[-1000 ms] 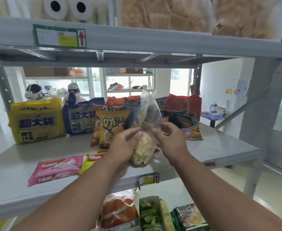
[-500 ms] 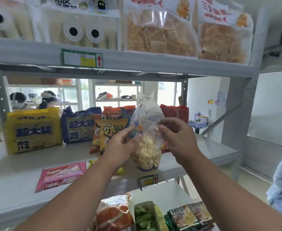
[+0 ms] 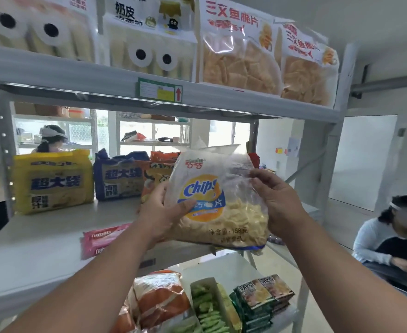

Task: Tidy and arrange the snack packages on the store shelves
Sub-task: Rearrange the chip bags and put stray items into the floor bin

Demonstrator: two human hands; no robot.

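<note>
Head view: I have the chips bag (image 3: pixel 218 200) lifted in front of the middle shelf (image 3: pixel 41 248); left hand (image 3: pixel 164 212) grips its lower left edge, right hand (image 3: pixel 276 203) pinches the right side; it looks light, crinkly, crushable; I'd hold by the edges.

- Middle shelf (image 3: pixel 41 255): yellow noodle pack (image 3: pixel 53 181) upright at back left, blue noodle pack (image 3: pixel 120 176) just beside it, orange snack bags (image 3: pixel 153 179) next along the back.
- Pink wafer pack (image 3: pixel 101 239) flat near the front edge.
- Top shelf (image 3: pixel 77 75): two bags with googly eyes (image 3: pixel 149 44) left and centre, two crisp-chip bags (image 3: pixel 238 56) toward the right end.
- Bottom shelf (image 3: pixel 228 263): orange-white bag (image 3: pixel 159 301), green-bean box (image 3: pixel 207 306), stacked dark green packets (image 3: pixel 262 299).
</note>
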